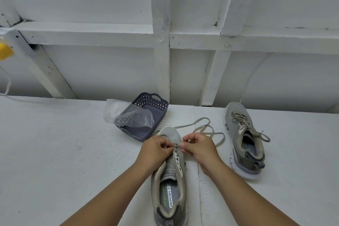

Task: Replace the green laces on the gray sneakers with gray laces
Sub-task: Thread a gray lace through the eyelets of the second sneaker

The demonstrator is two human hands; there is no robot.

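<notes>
1. Basket of dark gray plastic with holes in its walls stands beyond the left fingers and a little to their left, on the white table. A clear plastic bag hangs over its left rim.
2. Left hand has its fingers curled, and the fingertips pinch a thin gray lace at the first eyelets of the near sneaker.
3. Near sneaker lies directly under both hands, toe pointing away from the person; the eyelets nearer than the fingers have no lace in them.
4. Right hand also has curled fingers, and its thumb and fingertips pinch the same lace, just beside the left fingertips.
5. Loose part of the lace runs in loops on the table beyond the right fingers and to their right.
6. Second sneaker stands well apart to the right of the right fingers, fully laced and tied with a bow. I cannot tell if its lace is green or gray.
</notes>
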